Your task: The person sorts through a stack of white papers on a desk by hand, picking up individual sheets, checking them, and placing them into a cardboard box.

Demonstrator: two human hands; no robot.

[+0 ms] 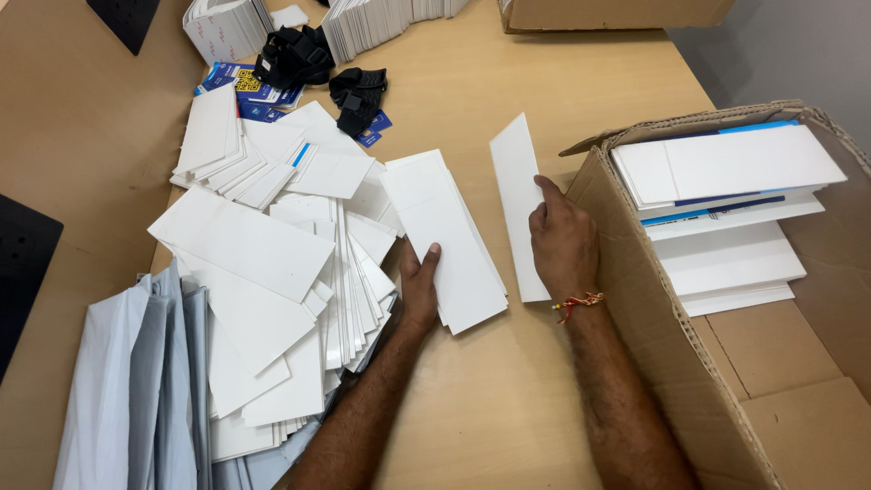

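Wooden tabletop, pale, crowded with white card stock; grey wall seen at upper right.

Left hand: laid at the near left edge of a small stack of white cards, thumb on top, fingers hidden under or behind the stack. Grip appears closed on the stack, which rests on the table, tilted slightly away to the left.

Right hand: closed on a single white card, thumb pressed on its right edge, fingers curled behind. The card lies just right of the stack, a narrow strip of table showing between them. A red thread band is worn at the wrist.

Left of the stack: a large loose heap of white cards, fanned and overlapping. Grey sheets are piled at the near left corner.

Far side: black straps and blue printed cards are seen beside two rows of packed white cards.

Right: an open cardboard box, its near wall just beside the right hand; white cards with blue edging are stacked inside. A second box is seen at the top edge. Black panels lie at far left.
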